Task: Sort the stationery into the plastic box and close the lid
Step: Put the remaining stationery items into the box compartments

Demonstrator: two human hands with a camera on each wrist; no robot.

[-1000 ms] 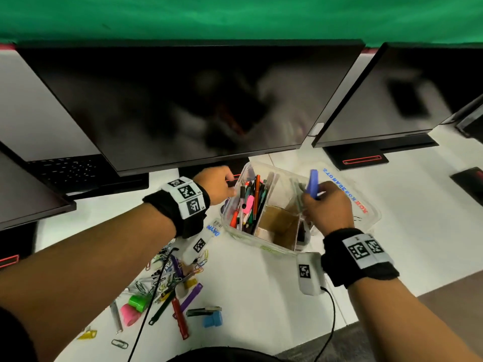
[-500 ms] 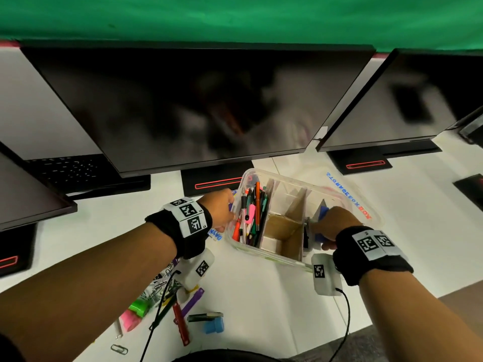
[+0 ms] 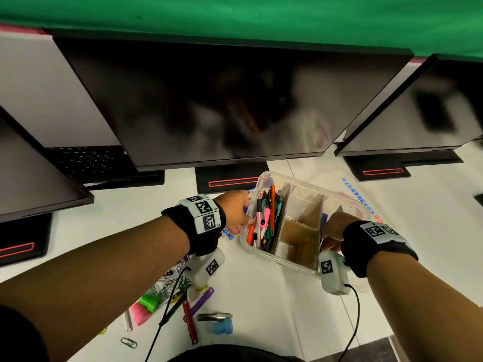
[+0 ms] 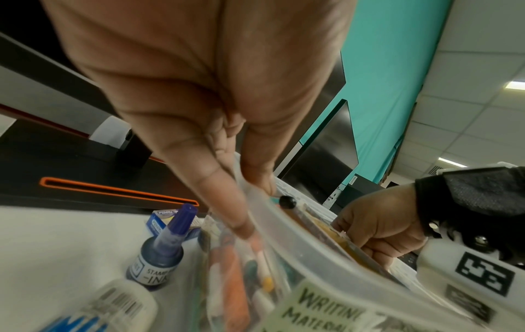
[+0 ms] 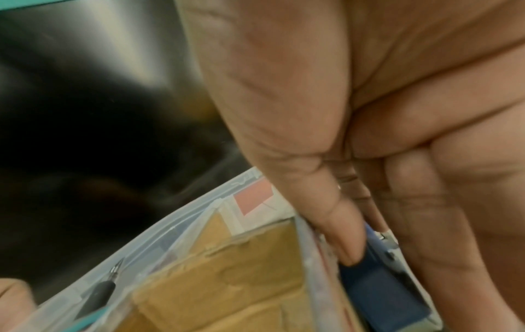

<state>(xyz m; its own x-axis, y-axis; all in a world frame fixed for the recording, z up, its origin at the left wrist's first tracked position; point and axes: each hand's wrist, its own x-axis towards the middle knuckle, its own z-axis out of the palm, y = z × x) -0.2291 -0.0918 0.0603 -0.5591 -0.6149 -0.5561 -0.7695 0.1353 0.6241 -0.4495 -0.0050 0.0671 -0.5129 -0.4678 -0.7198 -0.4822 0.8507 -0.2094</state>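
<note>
Left hand (image 3: pixel 235 212) pinches the plastic box (image 3: pixel 264 178) rim, right hand (image 3: pixel 335 231) clamps a blue stapler (image 5: pixel 380 289) inside the opposite wall; monitors overhang beyond both grips.

Dark monitors (image 3: pixel 222 100) stand in a row along the white surface (image 3: pixel 418 218), their black bases (image 3: pixel 230 180) edged with red-orange slots. A green backdrop (image 3: pixel 235 19) hangs behind the screens. A black keyboard (image 3: pixel 86 160) sits at left, partly tucked beneath the central screen.

"WRITING MATERIALS" label (image 4: pixel 326 312) on box (image 4: pixel 301 242)
</note>
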